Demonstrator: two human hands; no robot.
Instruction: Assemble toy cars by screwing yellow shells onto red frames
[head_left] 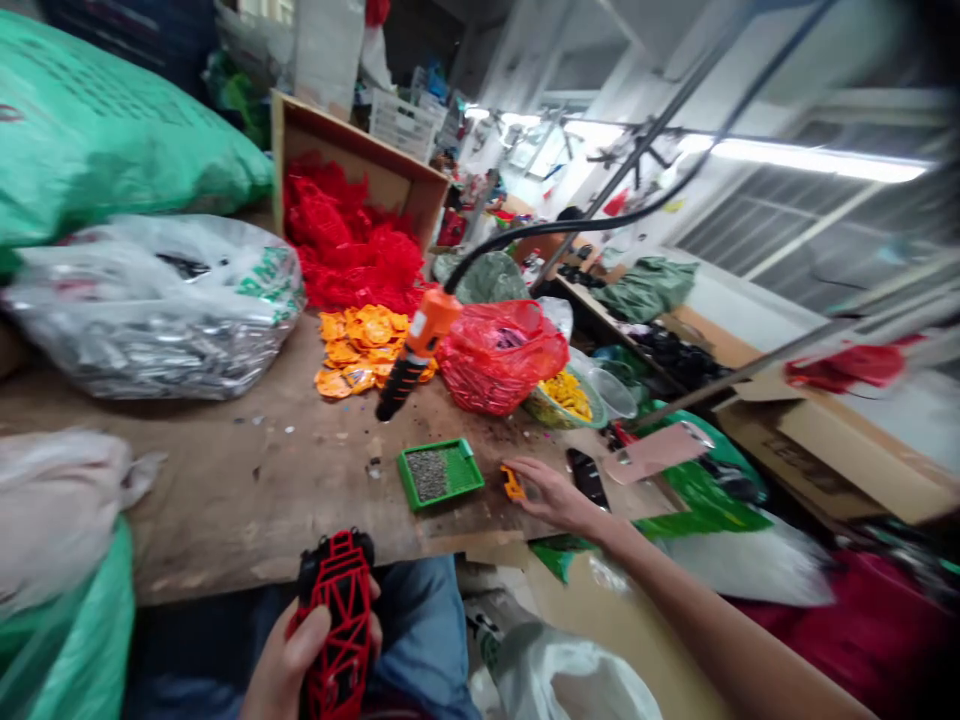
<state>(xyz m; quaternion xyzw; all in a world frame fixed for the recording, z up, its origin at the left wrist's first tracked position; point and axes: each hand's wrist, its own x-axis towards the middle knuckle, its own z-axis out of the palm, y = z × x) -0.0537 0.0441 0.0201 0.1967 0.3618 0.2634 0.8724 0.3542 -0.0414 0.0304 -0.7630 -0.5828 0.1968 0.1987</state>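
My left hand (304, 645) is wrapped round a toy car (341, 620) with a red lattice frame and black wheels, held above my lap at the table's front edge. My right hand (551, 493) reaches over the table with its fingers closed on a small orange plastic part (513, 484). Left of that hand lies a green tray (466, 487) with many small grey metal pieces, apparently screws. Above the table an orange and black electric screwdriver (421, 345) hangs tilted from a black cable. A dark phone (587, 478) lies beside my right wrist.
Behind the screwdriver are a heap of orange parts (360, 345), a red bag (501, 358) and a basket of yellow pieces (566, 398). A wooden box (431, 180) holds red parts. Bags (161, 310) crowd the left; a cardboard box (847, 450) stands right.
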